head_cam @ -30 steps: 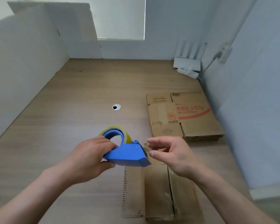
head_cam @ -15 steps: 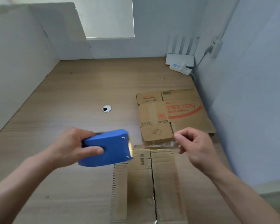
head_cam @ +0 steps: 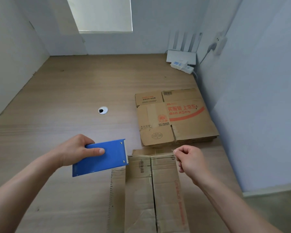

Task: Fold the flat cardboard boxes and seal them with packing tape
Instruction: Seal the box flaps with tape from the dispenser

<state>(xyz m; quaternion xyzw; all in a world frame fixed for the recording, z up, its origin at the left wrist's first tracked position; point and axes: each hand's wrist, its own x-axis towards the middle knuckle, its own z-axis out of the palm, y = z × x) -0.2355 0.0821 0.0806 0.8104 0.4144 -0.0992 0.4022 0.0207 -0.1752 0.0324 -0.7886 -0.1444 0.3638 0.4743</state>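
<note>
Desk (head_cam: 71,101) bears a box (head_cam: 165,190) cut off below; tape (head_cam: 151,153) barely shows.

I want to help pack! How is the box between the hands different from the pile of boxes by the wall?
The near box shows two flaps meeting at a middle seam; the flat pile lies collapsed flat. The flat pile has big red printing; the near box has only a barcode and faint red lettering. Both are brown cardboard on the wooden table.
</note>
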